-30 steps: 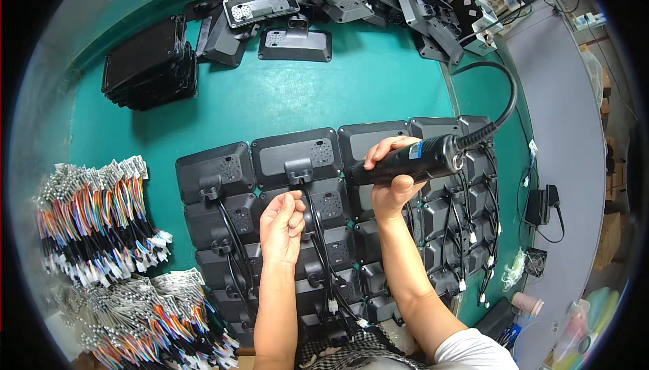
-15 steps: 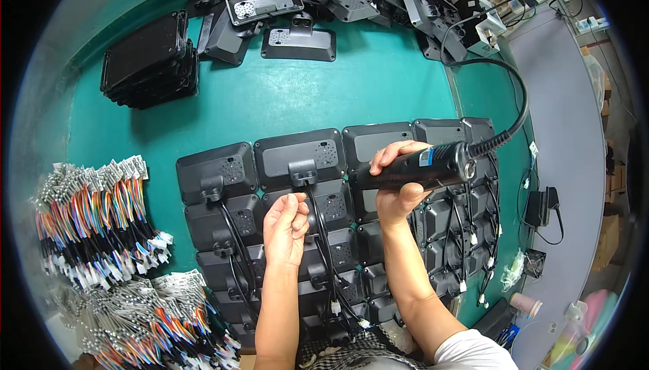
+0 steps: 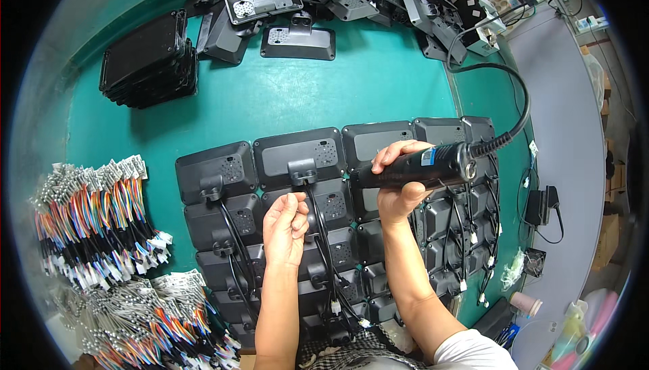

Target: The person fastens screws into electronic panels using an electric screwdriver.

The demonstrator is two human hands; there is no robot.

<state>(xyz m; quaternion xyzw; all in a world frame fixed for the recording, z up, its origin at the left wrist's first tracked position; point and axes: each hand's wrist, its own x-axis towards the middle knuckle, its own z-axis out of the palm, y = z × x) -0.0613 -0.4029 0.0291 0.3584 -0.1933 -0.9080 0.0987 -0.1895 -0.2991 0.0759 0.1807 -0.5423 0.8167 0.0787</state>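
My right hand (image 3: 400,191) is wrapped round a black corded electric screwdriver (image 3: 433,164), held nearly level over the panels; its tip is hidden. A thick black cord leaves its right end. My left hand (image 3: 286,223) is pinched closed, and what lies between its fingers, if anything, is too small to make out. It hovers over the rows of black plastic housings, just below a housing (image 3: 278,162) with a raised bracket (image 3: 302,173). Beside its fingers, a bundle of black cables (image 3: 321,235) runs down from that bracket to white plugs.
Wire bundles with coloured leads (image 3: 101,221) lie at the left on the green mat (image 3: 378,89). A stack of black panels (image 3: 145,59) stands far left, with loose housings (image 3: 297,43) along the back. At right are a black adapter (image 3: 541,206) and a grey ledge (image 3: 568,127).
Hardly anything differs. The screwdriver and its cord have shifted very slightly to the right; my left hand keeps its pinch in the same place.
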